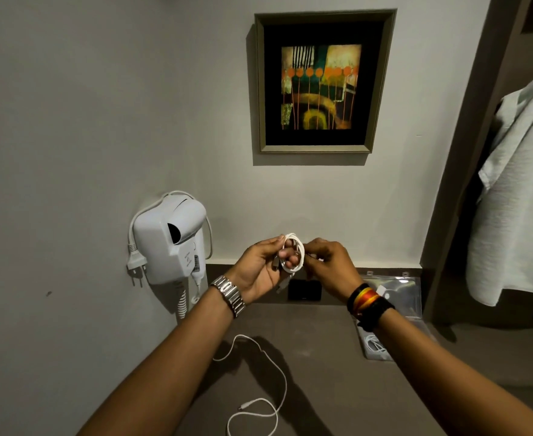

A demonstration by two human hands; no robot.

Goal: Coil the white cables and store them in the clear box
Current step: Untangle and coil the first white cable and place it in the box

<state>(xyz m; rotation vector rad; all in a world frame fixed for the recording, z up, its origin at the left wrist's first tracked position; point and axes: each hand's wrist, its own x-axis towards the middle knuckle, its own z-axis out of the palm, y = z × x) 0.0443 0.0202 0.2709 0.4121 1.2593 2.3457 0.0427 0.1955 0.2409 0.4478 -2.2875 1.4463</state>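
Observation:
Both hands are raised above the brown counter (315,357), holding a white cable wound into a small coil (294,253). My left hand (263,269) grips the coil's left side, with grey plug ends hanging below it. My right hand (329,265) pinches the coil's right side. A second white cable (269,366) lies loose and uncoiled on the counter near the front. The clear box (397,306) sits at the right, open, with its lid leaning up at the back and a coiled white cable (374,344) inside it.
A white wall-mounted hair dryer (172,239) with a dangling plug hangs to the left. A framed picture (320,83) is on the wall ahead. A black socket plate (304,290) sits at the counter's back. A pale shirt (520,196) hangs at the right.

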